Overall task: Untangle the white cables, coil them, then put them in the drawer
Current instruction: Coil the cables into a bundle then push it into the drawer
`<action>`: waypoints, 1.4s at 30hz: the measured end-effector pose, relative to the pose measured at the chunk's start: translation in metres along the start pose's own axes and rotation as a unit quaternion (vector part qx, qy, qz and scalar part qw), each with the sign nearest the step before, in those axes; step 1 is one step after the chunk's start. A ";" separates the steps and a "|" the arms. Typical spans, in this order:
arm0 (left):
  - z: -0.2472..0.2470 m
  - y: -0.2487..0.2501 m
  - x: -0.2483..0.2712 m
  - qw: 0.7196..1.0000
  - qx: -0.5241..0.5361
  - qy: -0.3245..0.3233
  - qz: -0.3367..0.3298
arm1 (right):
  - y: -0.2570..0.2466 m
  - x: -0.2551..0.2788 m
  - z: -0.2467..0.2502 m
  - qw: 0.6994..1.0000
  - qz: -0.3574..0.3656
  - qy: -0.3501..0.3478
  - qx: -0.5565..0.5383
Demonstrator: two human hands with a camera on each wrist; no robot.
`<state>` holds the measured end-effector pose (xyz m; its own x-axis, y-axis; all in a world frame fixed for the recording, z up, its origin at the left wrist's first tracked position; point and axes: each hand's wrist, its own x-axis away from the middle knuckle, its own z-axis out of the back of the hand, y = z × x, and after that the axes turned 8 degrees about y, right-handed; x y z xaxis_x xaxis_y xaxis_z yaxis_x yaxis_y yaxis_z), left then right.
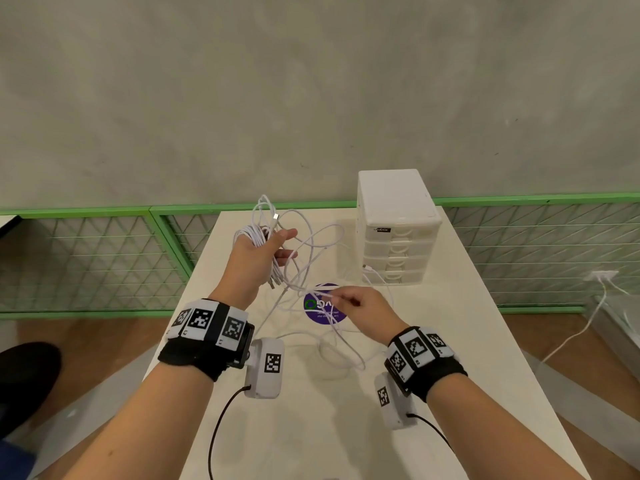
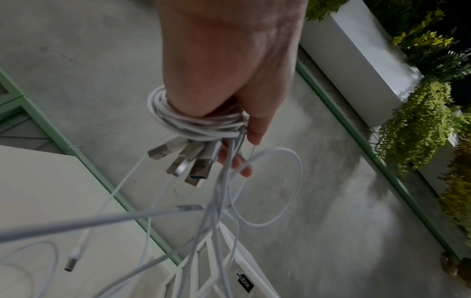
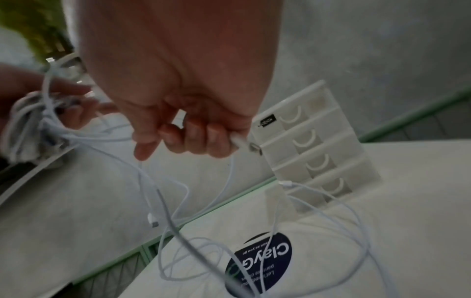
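Note:
Several white cables (image 1: 252, 237) are wound in a coil around my left hand (image 1: 285, 242), which is raised above the table's far left. In the left wrist view the coil (image 2: 193, 123) crosses my left hand (image 2: 244, 153), and several USB plugs (image 2: 188, 161) hang below it. Tangled strands run down to my right hand (image 1: 341, 299), which pinches one cable near its end. In the right wrist view a plug (image 3: 254, 148) sticks out of that right hand (image 3: 183, 145). More loops (image 1: 343, 355) lie on the table. The white drawer unit (image 1: 398, 233) stands shut at the back right.
The white table (image 1: 346, 427) carries a round purple sticker (image 1: 323, 306). One cable end (image 1: 369, 268) lies against the drawer unit's bottom drawer. A green mesh fence (image 1: 104, 258) runs behind. Right of the table another white lead (image 1: 588, 323) runs from a floor socket.

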<state>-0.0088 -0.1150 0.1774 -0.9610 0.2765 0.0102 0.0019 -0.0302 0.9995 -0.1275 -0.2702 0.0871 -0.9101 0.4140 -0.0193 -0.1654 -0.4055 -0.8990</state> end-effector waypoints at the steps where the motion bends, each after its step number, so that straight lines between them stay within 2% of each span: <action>1: 0.000 0.000 0.001 1.000 -0.002 -0.003 0.002 | 0.005 -0.003 0.001 1.000 -0.003 0.022 -0.012; 7: 0.001 0.001 0.003 0.998 0.019 -0.045 0.029 | 0.006 -0.010 0.008 0.997 0.017 0.038 -0.062; 14: -0.006 0.002 0.002 0.993 0.036 -0.069 0.088 | -0.005 0.002 -0.003 0.993 0.002 -0.067 -0.092; 17: -0.011 0.001 0.004 0.991 0.088 -0.088 0.059 | -0.012 0.004 -0.009 0.993 0.020 -0.076 -0.092; 20: -0.012 -0.002 0.006 0.993 0.060 -0.099 0.008 | -0.016 0.003 -0.011 0.992 0.039 -0.084 -0.089; 22: -0.013 -0.003 0.007 0.996 0.050 -0.077 -0.008 | -0.020 0.003 -0.010 0.990 0.030 -0.074 -0.112; 25: -0.012 -0.002 0.006 0.999 0.051 0.003 -0.011 | -0.022 0.003 -0.005 0.990 0.017 -0.049 -0.133; 28: -0.008 -0.003 0.001 0.997 0.048 0.065 -0.016 | -0.017 0.001 0.000 0.991 0.028 0.008 -0.129; 31: -0.006 -0.002 -0.001 0.996 0.041 0.074 -0.021 | -0.016 0.001 0.004 0.987 0.038 0.043 -0.150; 38: -0.007 -0.006 -0.001 0.994 -0.003 0.104 -0.019 | -0.028 0.004 -0.003 0.984 0.033 0.015 -0.175; 42: -0.007 -0.013 -0.003 0.992 -0.037 0.119 -0.024 | -0.029 0.000 -0.003 0.983 0.030 0.062 -0.169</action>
<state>-0.0077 -0.1220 0.1639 -0.9976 0.0441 -0.0539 -0.0578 -0.0947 0.9938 -0.1216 -0.2557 0.1119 -0.8572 0.5030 -0.1107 0.0416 -0.1467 -0.9883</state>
